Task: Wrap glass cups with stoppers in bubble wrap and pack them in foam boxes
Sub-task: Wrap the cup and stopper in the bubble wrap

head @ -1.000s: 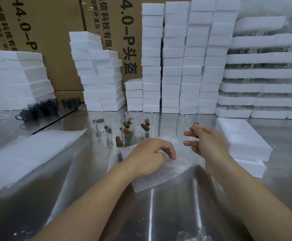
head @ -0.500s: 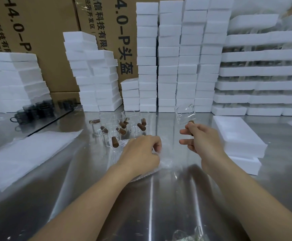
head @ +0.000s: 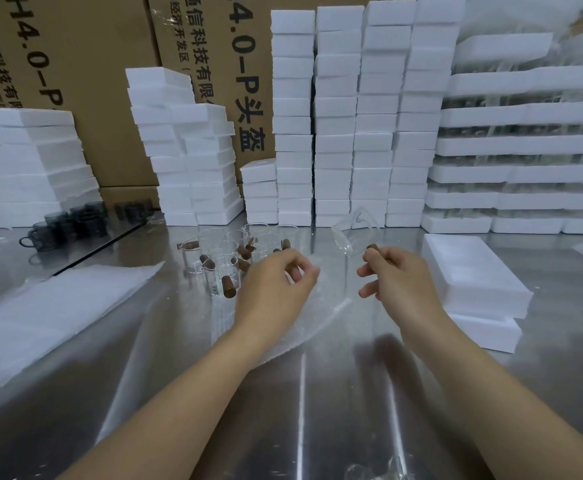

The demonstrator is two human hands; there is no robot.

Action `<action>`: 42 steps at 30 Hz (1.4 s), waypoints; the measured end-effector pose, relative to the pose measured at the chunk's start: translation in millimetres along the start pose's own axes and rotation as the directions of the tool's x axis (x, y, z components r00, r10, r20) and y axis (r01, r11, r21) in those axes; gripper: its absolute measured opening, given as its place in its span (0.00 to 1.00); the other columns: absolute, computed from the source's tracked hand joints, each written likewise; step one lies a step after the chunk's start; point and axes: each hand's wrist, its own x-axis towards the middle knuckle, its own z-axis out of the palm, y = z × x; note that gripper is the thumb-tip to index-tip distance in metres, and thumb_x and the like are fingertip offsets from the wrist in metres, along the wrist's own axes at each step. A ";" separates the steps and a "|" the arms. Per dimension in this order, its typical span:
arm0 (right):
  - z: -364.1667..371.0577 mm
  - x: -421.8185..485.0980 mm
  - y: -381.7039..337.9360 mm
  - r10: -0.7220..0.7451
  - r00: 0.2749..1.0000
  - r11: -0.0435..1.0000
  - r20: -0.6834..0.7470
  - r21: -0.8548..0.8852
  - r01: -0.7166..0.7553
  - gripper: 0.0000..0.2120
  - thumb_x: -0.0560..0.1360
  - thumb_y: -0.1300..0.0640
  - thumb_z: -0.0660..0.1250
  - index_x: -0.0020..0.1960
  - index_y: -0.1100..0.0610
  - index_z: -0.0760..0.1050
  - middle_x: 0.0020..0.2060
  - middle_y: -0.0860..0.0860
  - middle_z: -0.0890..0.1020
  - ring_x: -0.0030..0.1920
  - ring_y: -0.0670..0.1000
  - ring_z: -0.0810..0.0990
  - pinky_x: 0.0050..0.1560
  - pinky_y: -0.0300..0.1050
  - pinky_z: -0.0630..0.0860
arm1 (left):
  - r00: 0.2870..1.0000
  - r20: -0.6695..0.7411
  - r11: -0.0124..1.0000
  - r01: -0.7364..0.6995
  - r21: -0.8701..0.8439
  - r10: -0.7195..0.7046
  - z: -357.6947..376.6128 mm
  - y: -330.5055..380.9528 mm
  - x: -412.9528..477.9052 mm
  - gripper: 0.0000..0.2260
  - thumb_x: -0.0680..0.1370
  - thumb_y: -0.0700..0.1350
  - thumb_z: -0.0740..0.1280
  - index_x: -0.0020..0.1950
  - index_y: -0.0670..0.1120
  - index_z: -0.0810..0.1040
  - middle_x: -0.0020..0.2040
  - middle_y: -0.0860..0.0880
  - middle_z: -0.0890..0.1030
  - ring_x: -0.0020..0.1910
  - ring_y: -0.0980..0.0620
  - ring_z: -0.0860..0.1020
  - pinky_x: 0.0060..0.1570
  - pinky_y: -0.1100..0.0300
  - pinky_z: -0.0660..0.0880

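- Since a second ago, the left hand [head: 276, 285] has been lifted off the flat of the bubble wrap sheet [head: 321, 306] and shifted toward its far edge. The glass cup [head: 350, 230] has been tipped from near upright to mostly sideways.
- Left forearm is stretched in from the bottom left, wrist straight and knuckles up. Fingers are curled under toward the thumb, just over the sheet's far corner. Whether that edge is actually pinched can't be told, since the fingertips are hidden.
- Right hand [head: 399, 278] is held up off the bench [head: 300, 393] with its back to the camera. Thumb and index finger are closed on the brown stopper [head: 373, 247], and the other fingers are loosely curled below.
- Cup is carried in the air by that stopper, just beyond and left of the right hand, over the far end of the sheet. Its long axis is laid roughly level and the mouth looks turned to the left. It's clear glass, so the exact tilt can't be pinned down.
- Sheet is spread on the bench under and between the two hands, slightly rumpled.
- Other glass cups [head: 227, 258] with stoppers are clustered just left of the left hand, most of them upright.
- A foam box [head: 473, 271] is parked right of the right hand, stacked on another one. Foam stacks [head: 352, 116] are lined up along the back in front of cardboard cartons [head: 75, 81].
- A pile of wrap sheets [head: 58, 306] is laid out at far left.
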 end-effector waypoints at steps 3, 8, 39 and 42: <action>2.1 -2.9 -1.1 -0.058 0.996 0.991 0.061 -0.116 0.065 0.11 0.84 0.51 0.64 0.47 0.54 0.80 0.38 0.48 0.85 0.27 0.46 0.80 0.35 0.42 0.71 | 0.991 -0.134 0.976 -0.020 -0.215 -0.009 -4.1 4.3 3.4 0.07 0.80 0.51 0.75 0.42 0.55 0.83 0.38 0.58 0.80 0.34 0.59 0.74 0.36 0.68 0.70; 3.4 -8.1 -4.8 -0.116 0.964 0.916 0.240 -0.349 0.198 0.13 0.84 0.49 0.63 0.44 0.52 0.79 0.38 0.48 0.84 0.31 0.45 0.79 0.35 0.40 0.72 | 0.961 -0.248 0.951 -0.185 -0.248 0.122 -7.7 16.1 -2.2 0.05 0.82 0.47 0.74 0.47 0.56 0.82 0.45 0.56 0.81 0.43 0.57 0.77 0.44 0.70 0.71; -15.1 -8.8 -15.4 0.016 0.904 0.958 0.427 0.252 -0.136 0.13 0.81 0.63 0.68 0.48 0.51 0.89 0.41 0.55 0.87 0.46 0.55 0.85 0.46 0.44 0.78 | 0.713 0.012 0.713 -0.702 0.011 0.701 13.3 34.8 -29.0 0.05 0.81 0.53 0.75 0.53 0.53 0.87 0.55 0.60 0.81 0.56 0.57 0.78 0.56 0.50 0.73; -14.8 -7.5 -17.1 -0.012 0.911 0.956 0.411 0.273 -0.111 0.08 0.78 0.63 0.71 0.46 0.53 0.87 0.38 0.50 0.83 0.39 0.48 0.78 0.39 0.40 0.76 | 0.744 -0.112 0.745 -0.666 -0.044 0.658 6.2 41.7 -28.4 0.08 0.83 0.55 0.72 0.56 0.53 0.86 0.56 0.58 0.81 0.58 0.55 0.79 0.60 0.53 0.73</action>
